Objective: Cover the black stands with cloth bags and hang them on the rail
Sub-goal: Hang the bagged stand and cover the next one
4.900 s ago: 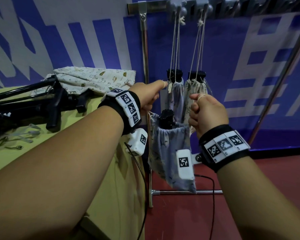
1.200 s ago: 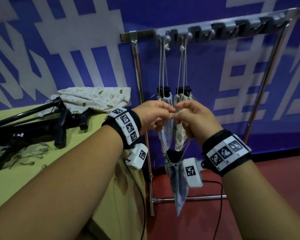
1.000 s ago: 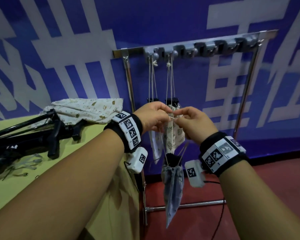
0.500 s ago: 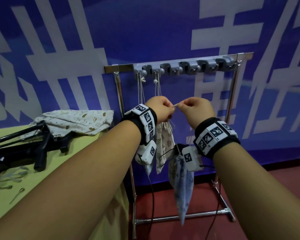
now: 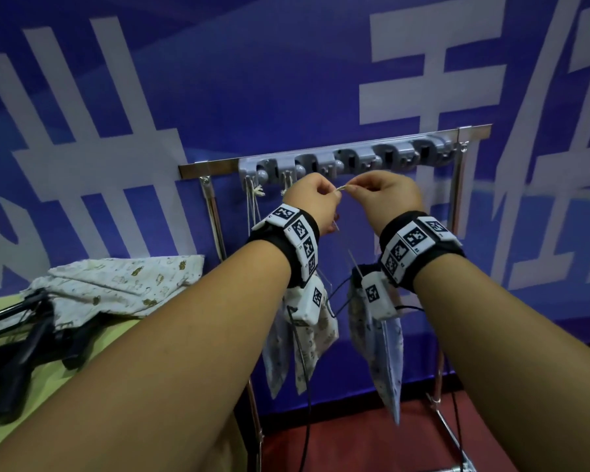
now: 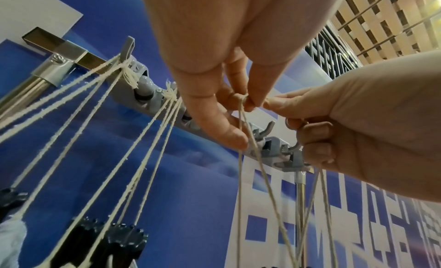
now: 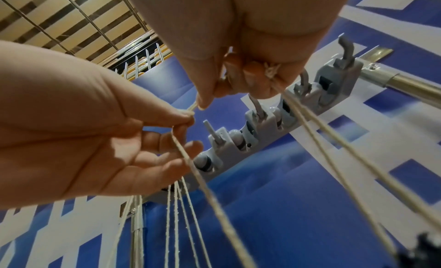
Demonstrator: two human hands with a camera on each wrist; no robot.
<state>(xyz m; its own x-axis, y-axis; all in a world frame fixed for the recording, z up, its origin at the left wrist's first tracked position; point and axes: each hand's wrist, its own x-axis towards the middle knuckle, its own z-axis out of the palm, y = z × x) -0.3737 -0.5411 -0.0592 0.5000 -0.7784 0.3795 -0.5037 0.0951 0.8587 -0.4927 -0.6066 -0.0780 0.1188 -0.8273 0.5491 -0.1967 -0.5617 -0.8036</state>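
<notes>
A grey hook rail (image 5: 355, 158) tops a metal rack. Two bagged black stands (image 6: 114, 238) hang by cords from its leftmost hooks (image 6: 124, 72). Just below the rail's middle, my left hand (image 5: 336, 195) and right hand (image 5: 353, 189) pinch the cream drawstring (image 6: 241, 159) of a third cloth bag (image 5: 385, 349). That pale blue bag dangles under my right wrist, with a black stand top (image 5: 368, 267) at its mouth. In the right wrist view my right hand (image 7: 269, 74) grips the cord's knot. My left hand (image 6: 243, 100) pinches the loop near free hooks (image 6: 274, 145).
A yellow-green table (image 5: 48, 386) at the left carries bare black stands (image 5: 24, 352) and a folded patterned cloth bag (image 5: 123, 284). The rack's upright (image 5: 440, 369) stands at the right over a red floor. A blue and white banner fills the background.
Both hands have risen with the drawstring from beside the hanging bags up to the hook rail. The pale blue bag has lifted with them, and the head view has tilted up.
</notes>
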